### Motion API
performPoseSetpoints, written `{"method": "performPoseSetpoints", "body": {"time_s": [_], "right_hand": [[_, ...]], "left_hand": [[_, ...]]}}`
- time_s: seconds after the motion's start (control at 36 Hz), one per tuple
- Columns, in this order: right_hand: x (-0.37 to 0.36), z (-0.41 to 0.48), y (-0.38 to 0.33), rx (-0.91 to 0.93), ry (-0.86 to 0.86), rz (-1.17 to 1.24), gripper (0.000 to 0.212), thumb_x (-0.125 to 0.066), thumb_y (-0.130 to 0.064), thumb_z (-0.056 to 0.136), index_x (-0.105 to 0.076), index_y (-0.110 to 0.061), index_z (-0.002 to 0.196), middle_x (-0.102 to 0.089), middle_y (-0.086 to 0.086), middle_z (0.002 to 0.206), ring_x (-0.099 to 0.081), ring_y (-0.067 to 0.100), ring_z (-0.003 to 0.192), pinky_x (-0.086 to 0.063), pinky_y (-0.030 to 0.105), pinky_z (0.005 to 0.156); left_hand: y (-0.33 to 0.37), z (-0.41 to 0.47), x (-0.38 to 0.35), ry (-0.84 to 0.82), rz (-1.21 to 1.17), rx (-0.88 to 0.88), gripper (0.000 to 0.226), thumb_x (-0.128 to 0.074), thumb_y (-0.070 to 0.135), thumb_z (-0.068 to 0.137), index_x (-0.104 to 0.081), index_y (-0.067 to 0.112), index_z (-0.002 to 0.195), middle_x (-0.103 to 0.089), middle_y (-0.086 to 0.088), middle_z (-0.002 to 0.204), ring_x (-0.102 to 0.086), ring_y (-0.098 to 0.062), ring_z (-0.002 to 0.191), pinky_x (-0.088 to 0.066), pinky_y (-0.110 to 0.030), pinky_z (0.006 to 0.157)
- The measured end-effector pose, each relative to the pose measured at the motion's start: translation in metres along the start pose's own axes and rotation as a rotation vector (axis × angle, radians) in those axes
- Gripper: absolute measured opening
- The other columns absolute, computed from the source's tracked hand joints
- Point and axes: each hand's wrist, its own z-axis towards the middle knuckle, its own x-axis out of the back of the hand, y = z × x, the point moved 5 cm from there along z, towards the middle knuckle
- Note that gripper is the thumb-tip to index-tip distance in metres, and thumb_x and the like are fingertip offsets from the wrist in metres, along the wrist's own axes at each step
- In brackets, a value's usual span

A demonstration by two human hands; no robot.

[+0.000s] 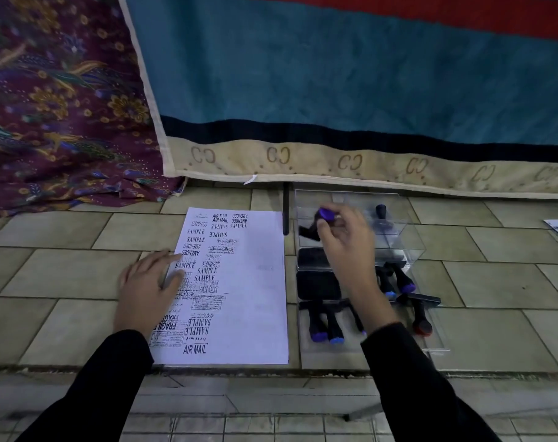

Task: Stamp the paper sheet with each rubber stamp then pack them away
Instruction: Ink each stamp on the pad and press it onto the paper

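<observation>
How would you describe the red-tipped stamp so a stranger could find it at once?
Find the white paper sheet covered in stamped words; right of it lies a clear plastic tray of black-handled stamps. The red-tipped stamp lies at that tray's right side, handle pointing toward the person. Its neighbours' handles end in blue or purple; only this one ends in red.

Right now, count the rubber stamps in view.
8 rubber stamps: one in the right hand, one upright in the clear box, three right of the forearm, three left; others may be hidden.
</observation>
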Motion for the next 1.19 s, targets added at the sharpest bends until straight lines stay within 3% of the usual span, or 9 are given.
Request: {"method": "performPoseSetpoints", "body": {"time_s": [0.25, 0.42, 0.83, 1.08, 1.19], "right_hand": [[0.020, -0.053, 0.027, -0.047, 0.026, -0.053, 0.027, -0.063, -0.005, 0.087, -0.067, -0.017, 0.111, -0.062, 0.000, 0.103, -0.065, 0.003, 0.083, -0.053, 0.013, 0.076], [0.015, -0.058, 0.024, 0.054, -0.078, -0.183, 0.027, -0.064, -0.005, 0.086, -0.067, -0.011, 0.113, -0.061, -0.003, 0.102, -0.064, 0.007, 0.085, -0.056, 0.027, 0.079], [0.006, -0.062, 0.026, 0.082, -0.135, -0.256, 0.030, -0.070, -0.016, 0.084, -0.067, -0.016, 0.114, -0.060, -0.004, 0.102, -0.060, 0.000, 0.084, -0.051, 0.011, 0.079], [0.002, -0.061, 0.030, 0.072, -0.089, -0.327, 0.029, -0.068, -0.018, 0.086, -0.065, -0.016, 0.115, -0.062, -0.001, 0.102, -0.063, 0.006, 0.077, -0.056, 0.020, 0.072], [0.004, -0.062, 0.028, 0.083, -0.076, -0.340, 0.019, -0.070, -0.017, 0.085, -0.066, -0.013, 0.103, -0.063, 0.002, 0.101, -0.064, 0.010, 0.078, -0.057, 0.025, 0.071]], "left_hand": [[-0.002, 0.001, -0.002, 0.000, 0.006, -0.001, 0.041, -0.050, 0.043, 0.084, -0.064, 0.032, 0.120, -0.057, 0.006, 0.135, -0.047, -0.021, 0.128, -0.019, -0.037, 0.111], [-0.004, 0.001, -0.003, -0.004, 0.001, 0.002, 0.041, -0.048, 0.044, 0.084, -0.063, 0.033, 0.120, -0.056, 0.007, 0.137, -0.046, -0.019, 0.129, -0.019, -0.038, 0.111], [-0.003, 0.001, -0.002, 0.009, -0.003, 0.006, 0.040, -0.048, 0.046, 0.084, -0.064, 0.035, 0.119, -0.057, 0.007, 0.135, -0.047, -0.020, 0.127, -0.021, -0.041, 0.112], [-0.002, 0.001, -0.001, 0.006, 0.010, 0.019, 0.040, -0.049, 0.044, 0.083, -0.065, 0.033, 0.118, -0.057, 0.007, 0.136, -0.046, -0.021, 0.129, -0.020, -0.039, 0.112], [-0.001, 0.001, -0.001, -0.003, 0.002, 0.016, 0.041, -0.049, 0.044, 0.084, -0.065, 0.032, 0.119, -0.057, 0.006, 0.137, -0.046, -0.021, 0.129, -0.020, -0.040, 0.112]]}}
